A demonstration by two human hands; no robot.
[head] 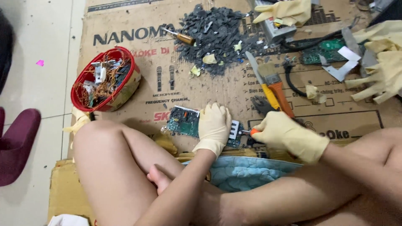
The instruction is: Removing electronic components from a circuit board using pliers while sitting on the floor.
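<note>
My left hand (214, 127), in a pale yellow rubber glove, presses flat on a green circuit board (183, 121) lying on the cardboard sheet (209, 90) in front of my crossed legs. My right hand (289, 136), gloved the same, is closed around a small tool with an orange handle (254, 131); its metal tip points at the white part at the board's right edge (234, 129).
A red bowl (135, 71) of wires and scrap stands at the left. A pile of dark grey chips (215, 35) lies ahead, with a screwdriver (181, 37), a brush (276, 86) and a yellow-handled knife (264, 86). Other gloved hands (383, 69) (284, 11) work on another green circuit board (324, 50) at the back right.
</note>
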